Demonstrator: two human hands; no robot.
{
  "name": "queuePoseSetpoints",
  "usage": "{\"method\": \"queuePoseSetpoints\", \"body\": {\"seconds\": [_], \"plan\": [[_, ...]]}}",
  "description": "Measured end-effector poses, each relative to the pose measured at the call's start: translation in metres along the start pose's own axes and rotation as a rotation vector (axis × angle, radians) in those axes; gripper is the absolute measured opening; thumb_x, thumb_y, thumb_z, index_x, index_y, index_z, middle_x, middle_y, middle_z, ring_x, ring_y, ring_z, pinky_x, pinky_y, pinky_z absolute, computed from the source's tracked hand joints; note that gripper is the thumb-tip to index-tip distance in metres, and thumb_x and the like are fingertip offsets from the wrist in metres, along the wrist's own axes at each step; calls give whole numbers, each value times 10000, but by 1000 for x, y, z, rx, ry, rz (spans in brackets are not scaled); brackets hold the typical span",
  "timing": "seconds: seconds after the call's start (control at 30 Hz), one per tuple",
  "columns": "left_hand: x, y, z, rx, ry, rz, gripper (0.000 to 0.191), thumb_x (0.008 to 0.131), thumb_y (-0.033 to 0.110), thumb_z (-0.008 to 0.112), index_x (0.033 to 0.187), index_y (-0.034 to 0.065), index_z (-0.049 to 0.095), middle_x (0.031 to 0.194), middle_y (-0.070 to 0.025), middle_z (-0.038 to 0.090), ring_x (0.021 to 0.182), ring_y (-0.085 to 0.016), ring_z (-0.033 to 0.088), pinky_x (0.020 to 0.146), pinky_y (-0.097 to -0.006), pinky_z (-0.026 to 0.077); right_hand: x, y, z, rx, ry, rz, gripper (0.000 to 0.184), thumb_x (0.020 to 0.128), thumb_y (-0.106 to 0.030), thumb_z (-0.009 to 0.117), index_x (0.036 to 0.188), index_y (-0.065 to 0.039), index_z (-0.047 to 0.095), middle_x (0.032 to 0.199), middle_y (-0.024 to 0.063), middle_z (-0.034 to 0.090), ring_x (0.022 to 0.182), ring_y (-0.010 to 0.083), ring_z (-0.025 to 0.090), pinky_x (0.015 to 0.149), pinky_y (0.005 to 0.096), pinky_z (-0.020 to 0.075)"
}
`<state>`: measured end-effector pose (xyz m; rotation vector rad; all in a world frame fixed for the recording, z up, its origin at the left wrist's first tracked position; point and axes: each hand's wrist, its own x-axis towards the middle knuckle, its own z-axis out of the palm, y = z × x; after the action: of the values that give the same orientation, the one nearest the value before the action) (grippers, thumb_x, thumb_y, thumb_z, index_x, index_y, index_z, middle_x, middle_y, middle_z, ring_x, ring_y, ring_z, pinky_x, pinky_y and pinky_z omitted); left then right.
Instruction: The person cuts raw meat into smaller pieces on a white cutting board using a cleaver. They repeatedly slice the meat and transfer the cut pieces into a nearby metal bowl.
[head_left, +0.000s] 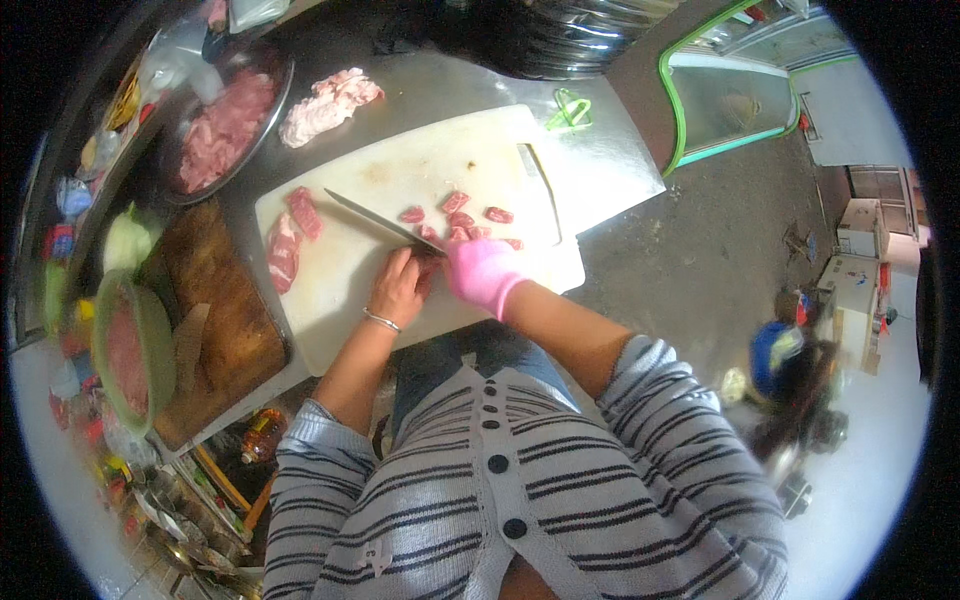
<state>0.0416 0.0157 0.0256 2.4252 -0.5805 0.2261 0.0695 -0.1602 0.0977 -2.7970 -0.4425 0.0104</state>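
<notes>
A large white plastic cutting board (360, 165) lies in front of me. My right hand (480, 271), in a pink glove, grips a knife whose long blade (375, 215) points up and to the left over the board. My bare left hand (399, 283), with a bracelet at the wrist, has its fingers curled on a piece of raw meat (429, 268) beside the blade. That piece is mostly hidden by the fingers. Several cut meat chunks (460, 219) lie just beyond the knife. Two longer meat strips (285, 251) rest at the board's left end.
On the steel table (420, 82) are a pale heap of fatty trimmings (330, 105) and a green plastic object (568, 110). Leftward stand a metal bowl of meat (229, 127), a stained wooden board (225, 300) and a green basket of meat (127, 352). A green-framed glass case (727, 105) stands at right.
</notes>
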Motion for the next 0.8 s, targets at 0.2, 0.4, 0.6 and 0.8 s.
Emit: {"method": "queuePoseSetpoints", "body": {"seconds": [0.2, 0.4, 0.6, 0.8], "plan": [[-8, -3, -1, -152, 57, -9, 273, 693, -16, 619, 957, 37, 578, 1059, -138, 535, 993, -332, 531, 868, -419, 458, -15, 23, -23, 78, -368, 28, 231, 857, -229, 501, 853, -24, 608, 696, 202, 620, 684, 367, 620, 656, 455, 479], [-13, -8, 5, -89, 37, -23, 242, 693, -12, 619, 931, 21, 584, 1065, -142, 544, 1004, -333, 528, 873, -423, 456, -26, 9, -31, 152, -519, 53, 227, 829, -187, 497, 950, -51, 633, 728, 203, 639, 670, 364, 633, 636, 463, 498], [-18, -9, 1, -95, -33, -54, 256, 702, -6, 620, 954, 36, 597, 1070, -132, 548, 1007, -328, 530, 875, -417, 451, 13, -6, 0, 115, -387, -56, 238, 840, -227, 511, 901, -25, 618, 766, 210, 635, 699, 368, 624, 679, 467, 492], [-28, -8, -5, -133, 61, -106, 291, 677, -31, 607, 959, 37, 588, 1050, -115, 543, 988, -318, 534, 860, -409, 449, -25, 15, -29, 155, -458, 14, 181, 839, -191, 504, 841, -33, 594, 752, 188, 636, 696, 360, 631, 666, 467, 490]]}}
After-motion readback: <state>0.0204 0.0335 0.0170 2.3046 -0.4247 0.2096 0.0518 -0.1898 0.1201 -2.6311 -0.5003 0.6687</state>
